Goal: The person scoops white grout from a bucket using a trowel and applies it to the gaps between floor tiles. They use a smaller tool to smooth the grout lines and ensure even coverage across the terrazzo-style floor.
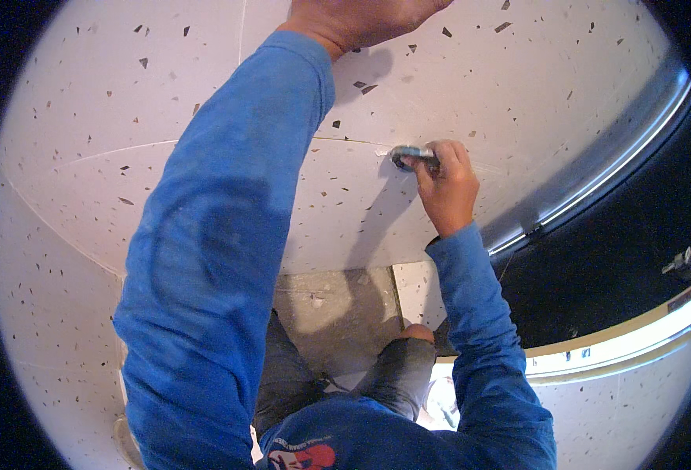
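Note:
My right hand (449, 182) is closed around a small rounded teal-and-dark tool (414, 157), whose exact kind I cannot make out. It holds the tool against the pale speckled wall (338, 204), at the thin joint line running across it. A whitish smear shows on the joint just left of the tool. Higher up, my left hand (361, 19) reaches to the wall, cut off by the upper edge of the picture. Most of its fingers are out of view, so its grip cannot be judged.
A dark panel (596, 258) with a shiny metal edge strip (596, 180) curves along the right. Below it lies a bright pale ledge (596, 360). Bare grey floor (330, 313) shows between the wall and my legs. Another speckled wall (56, 313) stands at the left.

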A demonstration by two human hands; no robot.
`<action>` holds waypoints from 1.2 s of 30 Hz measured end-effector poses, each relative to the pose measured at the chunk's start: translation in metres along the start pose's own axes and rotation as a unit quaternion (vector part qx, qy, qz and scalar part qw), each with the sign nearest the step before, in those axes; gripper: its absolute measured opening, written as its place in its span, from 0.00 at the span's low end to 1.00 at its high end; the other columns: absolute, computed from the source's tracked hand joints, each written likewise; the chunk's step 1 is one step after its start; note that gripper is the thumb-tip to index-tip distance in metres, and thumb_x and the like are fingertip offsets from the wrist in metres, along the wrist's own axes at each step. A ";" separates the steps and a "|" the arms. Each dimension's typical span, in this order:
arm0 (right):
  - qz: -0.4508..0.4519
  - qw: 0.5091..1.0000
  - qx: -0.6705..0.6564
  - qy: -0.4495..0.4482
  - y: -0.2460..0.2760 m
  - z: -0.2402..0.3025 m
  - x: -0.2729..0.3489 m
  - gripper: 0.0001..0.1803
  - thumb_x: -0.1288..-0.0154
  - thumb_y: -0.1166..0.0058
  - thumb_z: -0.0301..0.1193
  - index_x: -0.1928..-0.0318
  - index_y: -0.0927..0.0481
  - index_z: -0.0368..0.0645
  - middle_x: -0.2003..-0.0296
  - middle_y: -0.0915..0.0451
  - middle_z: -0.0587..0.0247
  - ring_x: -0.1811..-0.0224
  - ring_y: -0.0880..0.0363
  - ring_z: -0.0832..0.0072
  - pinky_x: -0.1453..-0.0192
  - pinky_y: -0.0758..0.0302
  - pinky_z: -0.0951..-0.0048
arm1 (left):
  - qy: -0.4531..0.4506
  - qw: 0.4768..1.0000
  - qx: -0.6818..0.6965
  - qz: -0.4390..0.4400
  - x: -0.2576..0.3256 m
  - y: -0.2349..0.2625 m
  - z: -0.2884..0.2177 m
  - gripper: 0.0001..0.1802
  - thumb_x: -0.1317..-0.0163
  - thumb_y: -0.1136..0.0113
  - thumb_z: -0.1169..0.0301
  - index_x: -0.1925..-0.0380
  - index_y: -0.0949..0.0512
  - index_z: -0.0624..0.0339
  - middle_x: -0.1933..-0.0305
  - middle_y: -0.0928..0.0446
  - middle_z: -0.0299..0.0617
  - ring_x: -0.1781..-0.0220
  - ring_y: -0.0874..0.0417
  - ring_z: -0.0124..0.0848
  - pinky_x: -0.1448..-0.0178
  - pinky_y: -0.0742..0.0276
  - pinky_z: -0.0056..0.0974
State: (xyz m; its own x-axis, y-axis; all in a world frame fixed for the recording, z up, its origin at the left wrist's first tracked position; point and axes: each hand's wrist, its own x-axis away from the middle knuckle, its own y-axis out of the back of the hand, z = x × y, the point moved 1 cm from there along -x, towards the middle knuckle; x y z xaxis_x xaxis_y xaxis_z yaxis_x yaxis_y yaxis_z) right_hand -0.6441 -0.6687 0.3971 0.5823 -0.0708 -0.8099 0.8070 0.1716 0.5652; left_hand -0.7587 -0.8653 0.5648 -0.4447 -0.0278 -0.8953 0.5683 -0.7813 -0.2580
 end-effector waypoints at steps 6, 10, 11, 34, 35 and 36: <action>-0.149 0.988 -0.008 0.048 0.009 -0.008 -0.015 0.14 0.52 0.35 0.24 0.62 0.22 0.44 0.64 0.22 0.57 0.66 0.20 0.57 0.63 0.22 0.60 | -0.009 1.000 -0.024 -0.001 0.000 -0.002 0.003 0.33 0.37 0.43 0.49 0.45 0.31 0.66 0.47 0.26 0.57 0.42 0.26 0.50 0.37 0.33 0.50; -0.147 0.984 -0.087 -0.041 0.026 -0.004 -0.020 0.13 0.50 0.35 0.24 0.63 0.22 0.43 0.66 0.23 0.56 0.68 0.21 0.59 0.64 0.23 0.62 | -0.029 0.999 -0.022 -0.022 0.004 -0.006 0.005 0.32 0.36 0.44 0.49 0.45 0.31 0.66 0.48 0.26 0.57 0.42 0.26 0.51 0.37 0.33 0.50; -0.113 0.993 -0.040 0.003 0.024 -0.010 -0.016 0.11 0.49 0.35 0.25 0.65 0.23 0.42 0.66 0.24 0.55 0.68 0.21 0.59 0.65 0.23 0.62 | -0.037 0.998 -0.021 -0.037 0.002 -0.007 0.007 0.32 0.36 0.44 0.49 0.45 0.31 0.66 0.48 0.26 0.57 0.42 0.26 0.51 0.37 0.32 0.50; -0.058 0.883 -0.441 -0.153 0.040 -0.029 0.053 0.31 0.39 0.44 0.18 0.34 0.35 0.33 0.30 0.44 0.42 0.34 0.33 0.60 0.37 0.28 0.66 | -0.020 0.999 -0.030 0.030 0.002 -0.007 0.004 0.30 0.32 0.50 0.53 0.43 0.31 0.68 0.43 0.28 0.58 0.40 0.28 0.52 0.35 0.36 0.51; -0.075 0.867 -0.461 -0.173 0.038 -0.027 0.057 0.33 0.40 0.44 0.17 0.34 0.36 0.32 0.30 0.42 0.42 0.35 0.32 0.61 0.38 0.27 0.67 | -0.018 0.999 -0.028 0.033 0.002 -0.007 0.005 0.29 0.32 0.50 0.53 0.43 0.31 0.68 0.43 0.28 0.58 0.39 0.28 0.52 0.35 0.36 0.51; -0.093 0.850 -0.481 -0.194 0.036 -0.027 0.059 0.34 0.40 0.44 0.17 0.33 0.38 0.32 0.31 0.41 0.43 0.36 0.30 0.61 0.38 0.27 0.67 | -0.016 0.999 -0.027 0.036 0.003 -0.007 0.005 0.29 0.32 0.50 0.53 0.43 0.31 0.69 0.43 0.28 0.58 0.39 0.29 0.52 0.35 0.36 0.51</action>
State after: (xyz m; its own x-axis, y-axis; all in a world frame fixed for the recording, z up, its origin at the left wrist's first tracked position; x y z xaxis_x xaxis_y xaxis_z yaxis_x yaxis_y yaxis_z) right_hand -0.5835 -0.6401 0.3652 0.5925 -0.4707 -0.6537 0.5433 0.8327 -0.1071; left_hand -0.7676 -0.8627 0.5656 -0.4236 -0.1032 -0.8999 0.6350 -0.7424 -0.2137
